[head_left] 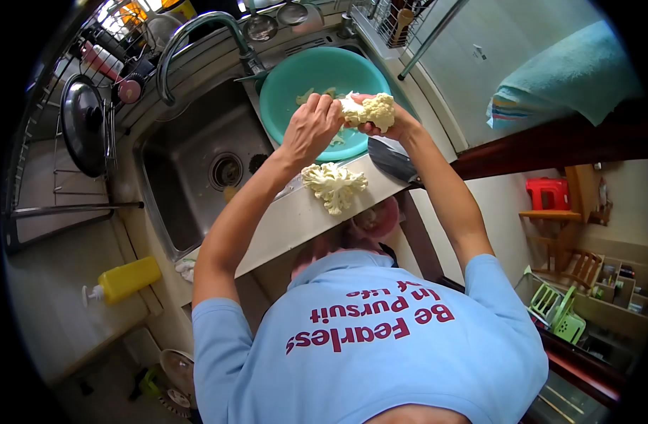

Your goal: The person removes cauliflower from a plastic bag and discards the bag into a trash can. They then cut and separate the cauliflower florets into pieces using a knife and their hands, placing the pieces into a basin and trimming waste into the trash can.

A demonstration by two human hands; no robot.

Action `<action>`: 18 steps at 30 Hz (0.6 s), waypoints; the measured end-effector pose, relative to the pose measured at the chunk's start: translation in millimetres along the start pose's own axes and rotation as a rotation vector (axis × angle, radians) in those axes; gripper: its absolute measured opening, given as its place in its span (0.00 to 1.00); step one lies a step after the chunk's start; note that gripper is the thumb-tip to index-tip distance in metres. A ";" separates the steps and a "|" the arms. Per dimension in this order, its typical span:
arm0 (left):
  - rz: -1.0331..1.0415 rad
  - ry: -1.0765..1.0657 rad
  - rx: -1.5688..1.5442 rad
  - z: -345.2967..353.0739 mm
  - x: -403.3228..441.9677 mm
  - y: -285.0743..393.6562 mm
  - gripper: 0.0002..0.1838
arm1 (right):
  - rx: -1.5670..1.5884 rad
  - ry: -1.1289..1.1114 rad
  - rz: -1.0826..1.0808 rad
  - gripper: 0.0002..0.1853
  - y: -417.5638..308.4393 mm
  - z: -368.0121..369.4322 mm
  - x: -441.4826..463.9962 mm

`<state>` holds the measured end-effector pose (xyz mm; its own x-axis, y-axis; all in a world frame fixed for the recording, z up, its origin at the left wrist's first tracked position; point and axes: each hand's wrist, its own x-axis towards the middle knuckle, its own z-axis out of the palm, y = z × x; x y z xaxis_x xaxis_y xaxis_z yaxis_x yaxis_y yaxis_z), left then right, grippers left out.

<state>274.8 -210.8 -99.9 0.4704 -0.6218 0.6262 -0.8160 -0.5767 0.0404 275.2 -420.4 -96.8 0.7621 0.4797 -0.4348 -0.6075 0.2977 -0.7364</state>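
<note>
Above the teal basin (pixel 285 78), my right hand (pixel 400 120) is wrapped round a piece of cauliflower (pixel 377 112). My left hand (pixel 314 126) has its fingers curled in at the stem end of the same piece, closed on it. Pale cauliflower bits (pixel 329 92) lie in the bottom of the basin. On the counter edge nearest my body rests a larger cauliflower chunk (pixel 334 186), its cut stems showing. Beside it, partly under my right forearm, is a broad grey blade like a cleaver's (pixel 392 161); its handle is hidden.
Left of the basin is a steel sink (pixel 189 162) with a curved faucet (pixel 170 63). A dish rack with a dark pot lid (pixel 83 126) stands farther left. A yellow pump bottle (pixel 128 278) lies at lower left. Below the counter edge is a pink bowl (pixel 377 219).
</note>
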 end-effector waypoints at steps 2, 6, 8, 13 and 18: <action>0.110 -0.054 0.035 5.7 5.6 -7.0 0.11 | 0.073 -0.022 0.032 0.15 6.3 -13.1 0.8; 0.112 -0.162 0.035 9.2 6.4 -7.1 0.11 | 0.093 -0.004 0.015 0.16 10.3 -20.1 2.9; 0.124 -0.308 0.138 14.8 7.9 -10.4 0.07 | -0.030 0.169 -0.088 0.17 5.8 -1.6 -1.5; -0.150 -0.474 -0.237 28.3 18.7 -27.9 0.11 | -0.267 0.158 -0.255 0.17 13.0 -9.4 16.7; -1.239 -0.372 -1.780 59.3 2.0 -62.6 0.15 | -0.460 0.260 -0.556 0.13 11.9 -0.4 26.7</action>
<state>346.7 -207.4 -147.3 0.6950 -0.5993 -0.3973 0.5911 0.1616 0.7902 288.4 -404.4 -117.5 0.9910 0.1336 -0.0029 -0.0081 0.0378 -0.9993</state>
